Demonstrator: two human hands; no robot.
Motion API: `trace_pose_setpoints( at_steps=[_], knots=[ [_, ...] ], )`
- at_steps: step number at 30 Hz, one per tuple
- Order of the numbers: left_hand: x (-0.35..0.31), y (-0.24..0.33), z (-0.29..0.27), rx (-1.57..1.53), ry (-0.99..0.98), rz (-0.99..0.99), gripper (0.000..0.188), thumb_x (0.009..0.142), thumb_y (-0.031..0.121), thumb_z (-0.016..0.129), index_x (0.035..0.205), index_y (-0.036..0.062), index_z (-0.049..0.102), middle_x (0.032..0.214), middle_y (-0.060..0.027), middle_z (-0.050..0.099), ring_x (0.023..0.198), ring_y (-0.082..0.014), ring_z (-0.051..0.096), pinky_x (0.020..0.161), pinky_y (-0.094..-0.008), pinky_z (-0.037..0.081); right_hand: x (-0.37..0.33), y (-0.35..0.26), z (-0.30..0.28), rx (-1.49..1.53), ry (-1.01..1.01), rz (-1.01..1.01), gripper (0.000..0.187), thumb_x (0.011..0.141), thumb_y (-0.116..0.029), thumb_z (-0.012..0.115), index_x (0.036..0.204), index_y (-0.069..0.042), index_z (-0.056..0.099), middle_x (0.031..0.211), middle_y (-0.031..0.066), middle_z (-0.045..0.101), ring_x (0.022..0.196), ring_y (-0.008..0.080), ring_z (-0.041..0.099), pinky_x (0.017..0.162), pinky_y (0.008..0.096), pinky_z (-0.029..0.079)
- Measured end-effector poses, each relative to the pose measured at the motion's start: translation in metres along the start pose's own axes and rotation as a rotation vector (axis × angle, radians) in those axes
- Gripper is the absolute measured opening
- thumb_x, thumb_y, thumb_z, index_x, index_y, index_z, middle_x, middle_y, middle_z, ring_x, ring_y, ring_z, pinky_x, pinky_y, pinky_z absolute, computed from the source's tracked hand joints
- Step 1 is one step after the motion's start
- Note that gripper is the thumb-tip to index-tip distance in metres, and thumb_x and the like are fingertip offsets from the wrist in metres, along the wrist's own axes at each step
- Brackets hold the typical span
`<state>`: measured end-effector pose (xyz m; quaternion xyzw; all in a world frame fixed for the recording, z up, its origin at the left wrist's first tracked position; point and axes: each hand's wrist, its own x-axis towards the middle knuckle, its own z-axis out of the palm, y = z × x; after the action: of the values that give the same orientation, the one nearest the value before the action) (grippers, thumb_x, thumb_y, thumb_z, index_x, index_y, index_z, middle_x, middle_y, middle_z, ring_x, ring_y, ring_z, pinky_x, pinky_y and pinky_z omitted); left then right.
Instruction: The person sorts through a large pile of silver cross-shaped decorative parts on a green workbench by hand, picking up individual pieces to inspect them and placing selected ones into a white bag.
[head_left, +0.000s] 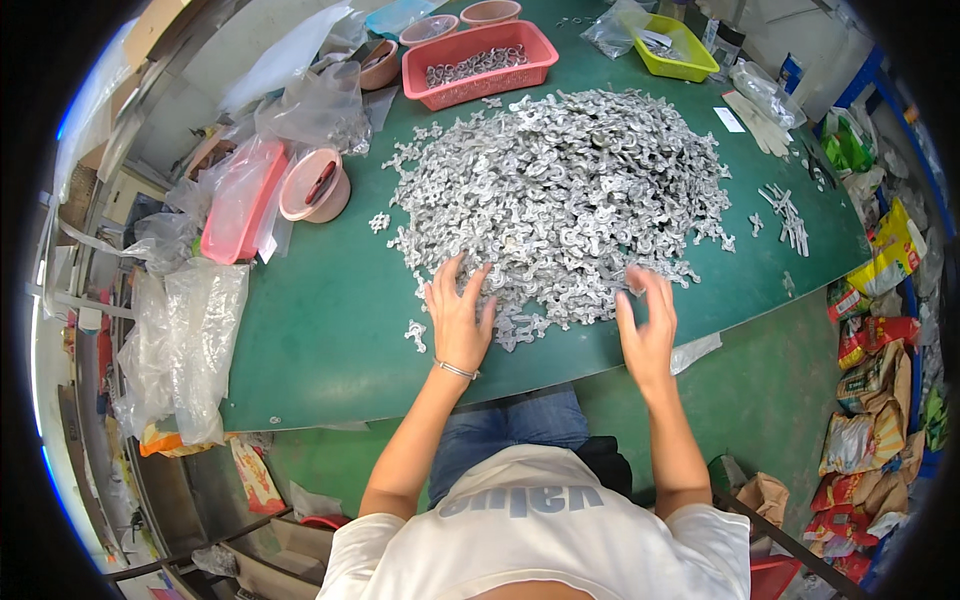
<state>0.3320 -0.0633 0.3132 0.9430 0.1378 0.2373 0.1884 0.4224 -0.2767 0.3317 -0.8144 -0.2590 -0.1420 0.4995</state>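
Observation:
A big heap of small silvery metal parts (pixel 560 190) covers the middle of the green table (pixel 320 330). At the heap's near left edge is my left hand (pixel 460 320), a metal bracelet (pixel 456 370) on its wrist. Its fingers are spread, with nothing visible between them. My right hand (pixel 648 325) is by the near right edge, thumb and fingers apart, its fingertips slightly blurred. Whether the fingertips of either hand touch the parts, I cannot tell. One loose metal part (pixel 415 335) lies left of my left hand.
Behind the heap stand a red basket (pixel 480 92) of metal rings and a yellow-green basket (pixel 675 65). A pink bowl (pixel 318 188) with a red-handled tool and clear plastic bags (pixel 205 330) line the left. Thin metal strips (pixel 788 220) lie at right.

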Motion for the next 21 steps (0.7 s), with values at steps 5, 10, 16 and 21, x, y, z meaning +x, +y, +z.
trace_pose_setpoints(
  at_steps=[5, 10, 16, 21],
  knots=[
    [-0.003, -0.021, -0.001, -0.096, 0.102, -0.009, 0.034, 0.072, 0.002, 0.062, 0.105, 0.0033, 0.055, 0.120, -0.0164, 0.042, 0.109, -0.0344, 0.042, 0.092, -0.0393, 0.035, 0.062, -0.003, 0.043, -0.302, 0.016, -0.217, 0.031, 0.074, -0.010, 0.062, 0.103, 0.000, 0.054, 0.097, 0.0143, 0.052, 0.092, 0.0300, 0.047, 0.080, 0.0376, 0.037],
    [-0.013, -0.033, -0.009, -0.197, 0.060, -0.112, 0.031, 0.073, 0.002, 0.061, 0.104, 0.0024, 0.054, 0.118, -0.0168, 0.043, 0.107, -0.0347, 0.043, 0.090, -0.0393, 0.036, 0.054, -0.002, 0.047, -0.299, 0.038, -0.195, 0.018, 0.068, -0.009, 0.067, 0.082, -0.002, 0.057, 0.086, 0.0082, 0.054, 0.082, 0.0267, 0.047, 0.074, 0.0371, 0.036],
    [-0.023, -0.022, -0.032, -0.536, 0.047, -0.218, 0.039, 0.075, -0.001, 0.058, 0.112, 0.0030, 0.049, 0.108, -0.0150, 0.050, 0.097, -0.0257, 0.051, 0.086, -0.0336, 0.040, 0.009, -0.019, 0.047, 0.173, 0.156, -0.268, 0.016, 0.066, 0.009, 0.064, 0.078, 0.001, 0.057, 0.074, 0.0121, 0.059, 0.064, 0.0232, 0.054, 0.058, 0.0305, 0.043],
    [-0.029, 0.018, -0.052, -1.479, -0.267, -0.379, 0.047, 0.078, -0.005, 0.054, 0.122, -0.0020, 0.039, 0.099, -0.0118, 0.054, 0.087, -0.0156, 0.054, 0.078, -0.0266, 0.045, -0.017, -0.058, 0.042, 0.296, 0.063, -0.417, 0.020, 0.062, 0.009, 0.066, 0.077, 0.001, 0.059, 0.074, 0.0095, 0.059, 0.065, 0.0224, 0.053, 0.059, 0.0318, 0.043]
  ],
)
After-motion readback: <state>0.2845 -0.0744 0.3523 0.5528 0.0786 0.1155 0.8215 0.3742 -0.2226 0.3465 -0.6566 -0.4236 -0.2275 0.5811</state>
